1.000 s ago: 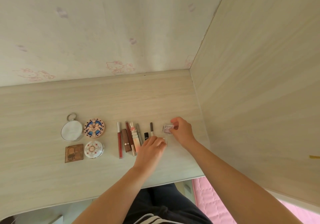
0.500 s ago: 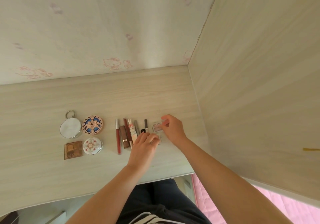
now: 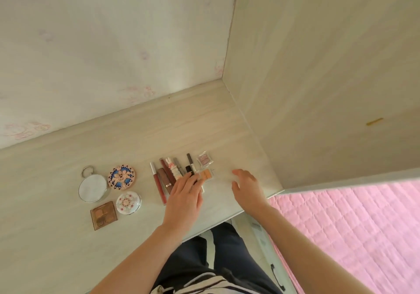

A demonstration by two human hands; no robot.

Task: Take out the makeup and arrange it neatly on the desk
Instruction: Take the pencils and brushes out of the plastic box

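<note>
Makeup lies in rows on the pale wooden desk (image 3: 68, 237). At the left are a round silver mirror (image 3: 92, 188), a patterned round compact (image 3: 121, 177), a white floral compact (image 3: 128, 202) and a brown square palette (image 3: 103, 215). Several lipsticks and pencils (image 3: 169, 175) lie side by side in the middle. A small clear pink palette (image 3: 205, 159) sits above an orange one (image 3: 206, 174). My left hand (image 3: 184, 199) rests with straight fingers on the tubes' lower ends, fingertips touching the orange palette. My right hand (image 3: 248, 187) hovers open to the right, holding nothing.
A wooden side panel (image 3: 329, 77) closes the desk on the right and a wall with faint pink cartoon prints (image 3: 91, 43) stands behind. Pink quilted bedding (image 3: 352, 237) lies past the desk's right front corner. My dark trousers (image 3: 216, 255) are below the desk edge.
My right hand set the pink palette down above the orange one, let go and drew back to the right. My left hand stayed on the tubes. The camera tilted right.
</note>
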